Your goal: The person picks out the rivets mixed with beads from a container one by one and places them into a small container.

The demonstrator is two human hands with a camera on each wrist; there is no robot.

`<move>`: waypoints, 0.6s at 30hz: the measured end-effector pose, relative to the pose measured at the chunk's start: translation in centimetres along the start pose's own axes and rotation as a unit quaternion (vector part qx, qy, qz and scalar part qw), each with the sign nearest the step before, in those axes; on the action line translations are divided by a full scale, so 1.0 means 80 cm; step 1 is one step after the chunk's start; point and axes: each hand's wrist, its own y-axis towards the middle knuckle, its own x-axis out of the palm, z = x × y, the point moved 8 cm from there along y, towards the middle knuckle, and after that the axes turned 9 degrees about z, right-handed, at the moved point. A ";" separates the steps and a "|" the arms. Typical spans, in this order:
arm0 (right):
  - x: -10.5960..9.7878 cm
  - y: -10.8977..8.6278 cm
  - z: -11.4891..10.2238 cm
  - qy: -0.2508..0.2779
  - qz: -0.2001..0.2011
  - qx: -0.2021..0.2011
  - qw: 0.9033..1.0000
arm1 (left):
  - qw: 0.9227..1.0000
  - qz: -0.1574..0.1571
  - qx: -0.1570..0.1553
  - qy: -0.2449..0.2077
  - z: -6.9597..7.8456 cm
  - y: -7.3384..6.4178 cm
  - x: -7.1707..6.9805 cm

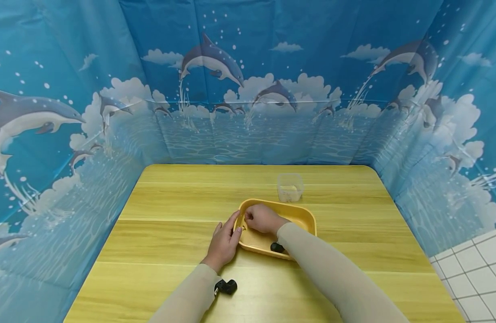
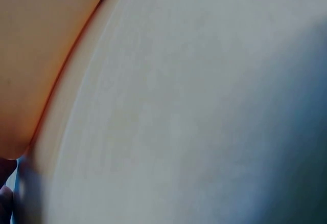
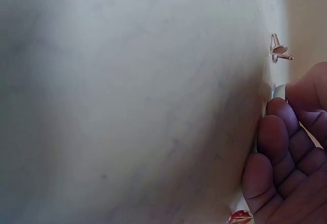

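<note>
A yellow tray [image 1: 302,209] with rounded corners sits on the wooden table. My left hand [image 1: 224,244] holds it at the left end, thumb over the rim and fingers along the outside. Its wall [image 2: 48,45] fills the upper left of the left wrist view. My right hand [image 1: 264,218] reaches into the tray's left part with fingers curled and fingertips down at the bottom. Thumb and forefinger meet in the right wrist view; I cannot tell whether something small is between them. Just beyond them lie small copper-coloured split pins [image 3: 278,52], seen as tiny bits [image 1: 244,228] from above.
A clear plastic box [image 1: 290,187] stands behind the tray, with a few small bits at its bottom. Black wrist cameras hang below the left sleeve [image 1: 227,287] and the right sleeve [image 1: 277,247]. A dolphin-print curtain [image 1: 256,134] surrounds the table [image 1: 175,197] at the back and sides.
</note>
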 end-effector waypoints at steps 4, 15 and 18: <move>-0.001 -0.001 -0.002 0.001 0.006 -0.006 1.000 | 1.000 0.000 0.001 0.000 0.000 0.000 0.000; -0.001 -0.002 -0.001 0.001 0.010 0.008 1.000 | 1.000 0.006 0.006 0.002 0.001 0.000 -0.001; -0.001 -0.002 0.000 0.000 0.013 0.008 1.000 | 1.000 0.006 0.007 0.001 0.002 0.000 -0.002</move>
